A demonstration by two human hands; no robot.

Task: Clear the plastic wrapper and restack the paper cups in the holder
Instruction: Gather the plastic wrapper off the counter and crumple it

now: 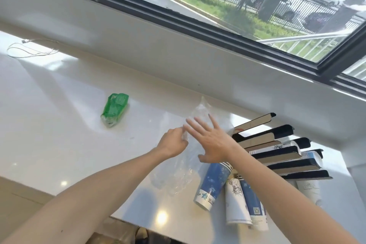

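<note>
A long clear plastic wrapper [178,174] lies on the white counter [59,134], running from near the wall down toward the front edge. My left hand [174,143] is shut on a fold of it near the middle. My right hand [210,140] hovers flat and open just above the wrapper, fingers spread. To the right, a blue paper cup stack [213,184] and a white and blue cup stack [237,202] lie on their sides. Behind them stands the black and brown slotted cup holder [277,148], with more cups partly hidden under it.
A green crumpled packet [114,112] lies on the counter to the left. A white cable [29,49] is coiled at the far left by the wall. The window sill and dark window frame [178,20] run along the back. The counter's front edge is close below the cups.
</note>
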